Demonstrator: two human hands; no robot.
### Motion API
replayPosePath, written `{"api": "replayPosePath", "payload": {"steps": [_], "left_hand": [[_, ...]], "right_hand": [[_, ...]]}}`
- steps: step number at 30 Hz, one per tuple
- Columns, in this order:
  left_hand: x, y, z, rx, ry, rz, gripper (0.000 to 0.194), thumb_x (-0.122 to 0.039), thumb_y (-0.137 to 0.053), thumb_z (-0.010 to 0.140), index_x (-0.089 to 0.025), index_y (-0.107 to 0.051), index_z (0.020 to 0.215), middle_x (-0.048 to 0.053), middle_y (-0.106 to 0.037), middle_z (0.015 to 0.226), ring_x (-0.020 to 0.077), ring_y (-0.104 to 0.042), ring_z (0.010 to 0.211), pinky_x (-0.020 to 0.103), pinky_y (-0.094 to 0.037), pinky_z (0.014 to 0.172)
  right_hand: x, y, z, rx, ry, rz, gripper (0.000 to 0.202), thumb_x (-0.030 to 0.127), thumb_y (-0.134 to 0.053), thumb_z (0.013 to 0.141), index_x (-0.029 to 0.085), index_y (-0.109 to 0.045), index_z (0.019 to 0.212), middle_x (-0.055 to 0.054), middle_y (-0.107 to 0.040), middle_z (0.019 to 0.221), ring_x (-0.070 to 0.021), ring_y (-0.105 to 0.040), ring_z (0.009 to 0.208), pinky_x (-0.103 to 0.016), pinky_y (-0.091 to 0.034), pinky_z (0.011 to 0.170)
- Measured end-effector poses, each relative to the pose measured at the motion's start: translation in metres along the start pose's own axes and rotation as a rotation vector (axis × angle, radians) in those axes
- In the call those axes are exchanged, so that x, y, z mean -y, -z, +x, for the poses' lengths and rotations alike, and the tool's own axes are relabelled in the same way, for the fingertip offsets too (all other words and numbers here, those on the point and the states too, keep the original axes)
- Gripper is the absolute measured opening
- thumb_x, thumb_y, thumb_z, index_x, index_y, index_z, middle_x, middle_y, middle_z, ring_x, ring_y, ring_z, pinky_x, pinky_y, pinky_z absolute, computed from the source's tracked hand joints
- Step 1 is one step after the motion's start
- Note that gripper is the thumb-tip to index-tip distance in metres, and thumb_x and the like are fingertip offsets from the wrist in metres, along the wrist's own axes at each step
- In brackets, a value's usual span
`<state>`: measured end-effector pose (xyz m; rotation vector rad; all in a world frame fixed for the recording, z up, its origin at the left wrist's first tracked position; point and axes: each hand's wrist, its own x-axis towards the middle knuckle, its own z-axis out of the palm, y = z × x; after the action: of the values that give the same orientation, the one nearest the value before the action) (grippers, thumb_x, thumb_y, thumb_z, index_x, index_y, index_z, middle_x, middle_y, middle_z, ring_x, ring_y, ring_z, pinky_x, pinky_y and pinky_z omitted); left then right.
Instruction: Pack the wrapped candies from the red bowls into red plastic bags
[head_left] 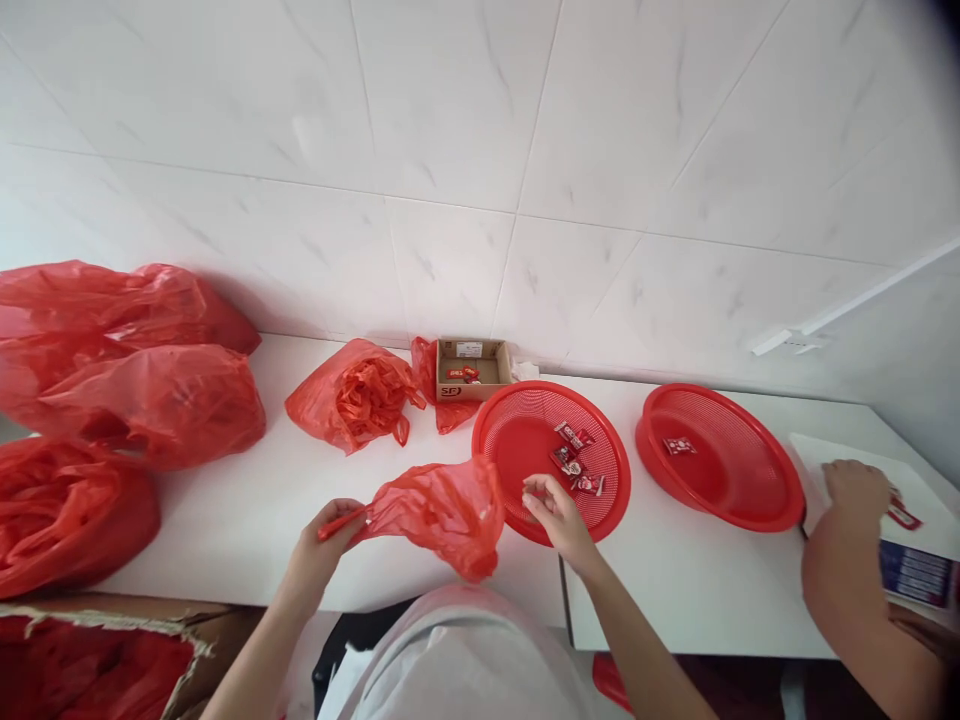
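1. The left hand (330,545) has its grip closed on the gathered end of a thin red plastic bag (442,515), held in front of the person's body.
2. That bag spreads rightward, its far end overlapping the near-left rim of a round red mesh basket (517,450) in this view; whether they touch, I cannot tell.
3. The right hand (561,522) is over the basket's near side, its grip loosely parted with the fingers curled.
4. Several small wrapped packets (571,466) lie in the basket, toward its right side.
5. A second red basket (739,465) stands just to the right on the white tabletop (217,530), with one packet (679,446) inside.
6. Near the tiled wall (450,120), a small cardboard box (474,393) holds red packets, beside a bundle of red bags (352,395).
7. Bulging red sacks (180,405) fill the left end.
8. At far right, a co-worker's hand (855,488) rests on a white printed package (919,470).
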<state>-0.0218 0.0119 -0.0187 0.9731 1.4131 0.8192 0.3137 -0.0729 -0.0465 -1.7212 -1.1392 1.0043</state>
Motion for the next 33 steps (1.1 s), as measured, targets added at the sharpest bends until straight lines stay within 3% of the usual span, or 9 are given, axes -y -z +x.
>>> {"api": "replayPosePath", "payload": {"steps": [2, 4, 8, 10, 14, 21, 26, 29, 33], "left_hand": [[-0.009, -0.003, -0.011, 0.086, 0.025, 0.009, 0.028, -0.042, -0.080, 0.062, -0.021, -0.066, 0.075, 0.003, -0.067, 0.075, 0.0190, -0.063, 0.072, 0.029, -0.054, 0.072], [-0.018, -0.010, -0.021, 0.167, 0.040, 0.000, 0.027, -0.043, -0.079, 0.064, -0.022, -0.067, 0.074, 0.004, -0.067, 0.075, 0.0189, -0.063, 0.072, 0.029, -0.054, 0.072], [-0.032, -0.026, -0.028, 0.265, 0.085, -0.129, 0.026, -0.043, -0.076, 0.069, -0.019, -0.067, 0.070, 0.002, -0.064, 0.069, 0.0150, -0.057, 0.064, 0.027, -0.054, 0.069], [-0.035, -0.031, -0.026, 0.236, 0.130, -0.234, 0.025, -0.042, -0.075, 0.072, -0.018, -0.068, 0.072, 0.002, -0.065, 0.070, 0.0115, -0.053, 0.057, 0.026, -0.053, 0.065], [-0.039, -0.036, -0.020, 0.025, 0.242, -0.548, 0.014, -0.029, -0.071, 0.077, -0.016, -0.067, 0.074, 0.002, -0.067, 0.072, 0.0054, -0.042, 0.045, 0.023, -0.053, 0.056], [-0.044, -0.035, -0.019, -0.044, 0.363, -0.765, 0.014, -0.018, -0.055, 0.088, -0.016, -0.063, 0.076, 0.004, -0.067, 0.072, 0.0032, -0.042, 0.039, 0.021, -0.053, 0.050], [-0.045, -0.040, -0.022, -0.020, 0.402, -0.776, 0.013, -0.018, -0.055, 0.087, -0.016, -0.062, 0.076, 0.002, -0.065, 0.068, 0.0036, -0.042, 0.038, 0.022, -0.054, 0.048], [-0.044, -0.042, -0.025, -0.013, 0.405, -0.775, 0.011, -0.019, -0.057, 0.086, -0.016, -0.062, 0.076, 0.002, -0.064, 0.068, 0.0037, -0.041, 0.039, 0.021, -0.053, 0.047], [-0.039, -0.044, -0.029, -0.008, 0.408, -0.746, 0.011, -0.021, -0.059, 0.085, -0.016, -0.062, 0.076, 0.002, -0.065, 0.070, 0.0040, -0.042, 0.040, 0.022, -0.053, 0.048]], "right_hand": [[-0.021, 0.022, 0.017, 0.037, -0.083, -0.315, 0.035, 0.045, -0.048, 0.092, 0.021, -0.055, 0.117, -0.008, -0.057, 0.123, -0.0218, -0.058, 0.108, -0.034, -0.047, 0.090], [-0.038, 0.041, 0.036, -0.035, -0.202, -0.602, 0.041, 0.040, -0.051, 0.091, 0.018, -0.052, 0.125, -0.014, -0.051, 0.132, -0.0287, -0.051, 0.120, -0.040, -0.041, 0.097], [-0.063, 0.056, 0.062, -0.088, -0.325, -0.765, 0.054, 0.025, -0.059, 0.085, 0.013, -0.045, 0.136, -0.024, -0.044, 0.137, -0.0392, -0.045, 0.124, -0.051, -0.033, 0.099], [-0.071, 0.051, 0.068, -0.068, -0.360, -0.803, 0.059, 0.020, -0.061, 0.083, 0.013, -0.043, 0.139, -0.025, -0.046, 0.134, -0.0384, -0.051, 0.117, -0.048, -0.037, 0.094], [-0.082, 0.039, 0.071, -0.015, -0.394, -0.828, 0.061, 0.019, -0.058, 0.084, 0.018, -0.037, 0.141, -0.021, -0.051, 0.126, -0.0320, -0.062, 0.099, -0.040, -0.043, 0.081], [-0.088, 0.039, 0.071, 0.004, -0.417, -0.725, 0.053, 0.031, -0.062, 0.084, 0.019, -0.044, 0.132, -0.017, -0.057, 0.114, -0.0297, -0.062, 0.095, -0.037, -0.044, 0.079], [-0.083, 0.033, 0.074, -0.009, -0.418, -0.498, 0.040, 0.024, -0.068, 0.080, 0.021, -0.055, 0.117, -0.012, -0.064, 0.103, -0.0286, -0.062, 0.099, -0.036, -0.044, 0.081], [-0.072, 0.034, 0.078, 0.003, -0.415, -0.283, 0.024, 0.029, -0.066, 0.081, 0.020, -0.059, 0.102, -0.009, -0.067, 0.090, -0.0252, -0.065, 0.086, -0.033, -0.048, 0.073], [-0.038, 0.043, 0.073, 0.017, -0.361, 0.017, 0.031, 0.046, -0.050, 0.091, 0.023, -0.054, 0.111, -0.007, -0.069, 0.092, -0.0182, -0.065, 0.073, -0.029, -0.052, 0.063]]}}
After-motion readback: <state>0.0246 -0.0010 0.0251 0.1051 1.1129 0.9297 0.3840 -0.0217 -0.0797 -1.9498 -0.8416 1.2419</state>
